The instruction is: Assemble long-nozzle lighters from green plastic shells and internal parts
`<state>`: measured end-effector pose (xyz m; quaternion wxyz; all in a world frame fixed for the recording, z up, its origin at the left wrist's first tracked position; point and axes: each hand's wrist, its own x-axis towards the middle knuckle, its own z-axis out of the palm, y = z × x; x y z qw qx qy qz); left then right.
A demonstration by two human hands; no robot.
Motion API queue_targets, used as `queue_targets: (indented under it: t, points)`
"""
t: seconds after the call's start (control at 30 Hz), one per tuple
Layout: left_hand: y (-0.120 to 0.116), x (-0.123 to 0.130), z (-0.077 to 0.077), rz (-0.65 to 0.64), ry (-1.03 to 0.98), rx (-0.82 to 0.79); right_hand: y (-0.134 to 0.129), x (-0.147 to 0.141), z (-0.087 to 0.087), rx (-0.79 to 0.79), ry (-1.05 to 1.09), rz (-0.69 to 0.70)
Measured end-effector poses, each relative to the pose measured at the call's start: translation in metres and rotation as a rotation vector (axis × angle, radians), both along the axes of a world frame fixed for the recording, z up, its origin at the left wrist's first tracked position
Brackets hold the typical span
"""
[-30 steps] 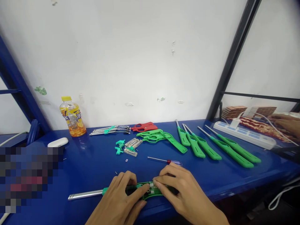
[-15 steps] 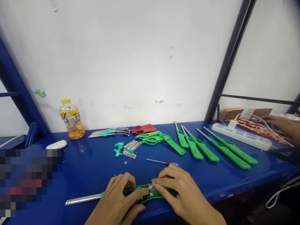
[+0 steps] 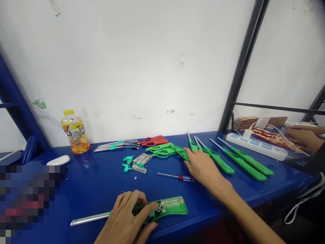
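My left hand (image 3: 128, 215) grips an opened green lighter (image 3: 175, 210) near the table's front edge, thumb and fingers over its middle. The lighter's metal tube (image 3: 88, 218) points left; a clear fuel tank (image 3: 172, 202) lies in its handle end, with white and black small parts beside my thumb. My right hand (image 3: 204, 167) is stretched forward, its fingers closed around the end of a loose green casing half (image 3: 181, 152) and covering part of it. Below that hand, a screwdriver (image 3: 177, 177) with a clear and red handle lies on the table.
Several finished-looking green lighters (image 3: 238, 164) lie at right beside a white power strip (image 3: 256, 145). Red casing halves (image 3: 153, 140), metal tubes (image 3: 109, 146), clear tanks (image 3: 139, 168) and teal triggers (image 3: 127, 167) lie mid-table. A drink bottle (image 3: 77, 135) stands left. Another person's hand (image 3: 304, 135) is far right.
My right hand has left the opened lighter and moved forward to the green casing half, uncovering the clear tank. My left hand stays on the lighter.
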<state>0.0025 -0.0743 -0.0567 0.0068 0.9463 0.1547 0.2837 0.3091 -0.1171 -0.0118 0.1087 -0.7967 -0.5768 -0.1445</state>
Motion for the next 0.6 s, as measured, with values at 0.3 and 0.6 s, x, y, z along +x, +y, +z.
queue_targets:
  t: [0.3,0.6]
  points:
    - [-0.008,-0.004,0.007,0.077,-0.126,0.094,-0.024,0.005,0.013,0.038,0.058,0.068]
    - [-0.008,-0.022,0.024,0.081,-0.196,0.371,-0.094,-0.054,0.035,-0.054,0.671,0.581]
